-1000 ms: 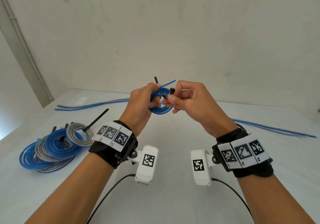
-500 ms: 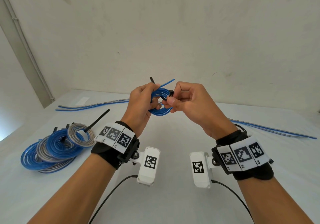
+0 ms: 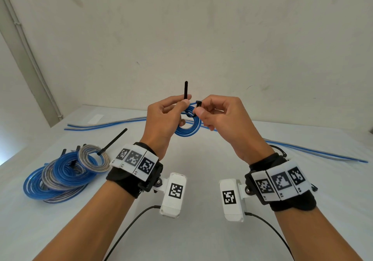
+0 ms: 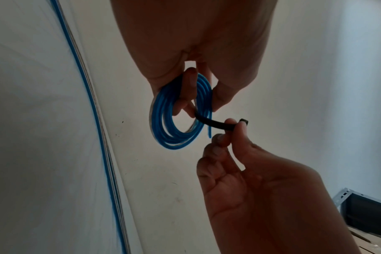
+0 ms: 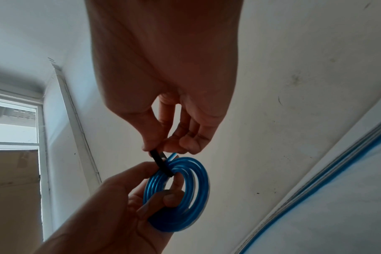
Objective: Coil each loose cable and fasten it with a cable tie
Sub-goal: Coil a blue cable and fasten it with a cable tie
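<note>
I hold a small blue cable coil up in front of me, above the table. My left hand grips the coil, fingers through its ring, and pinches the tail of a black cable tie that sticks straight up. The tie runs through the coil's centre. My right hand pinches the tie's head end between thumb and forefinger, just right of the coil.
A pile of tied blue and grey coils lies on the white table at my left, black tie tails sticking up. Loose straight cables lie at the back left and along the right. A wall stands close behind.
Both hands rose slightly with the coil. The tie's tail now stands higher and more upright above my left hand, and my right hand has shifted along to the tie's head end.
</note>
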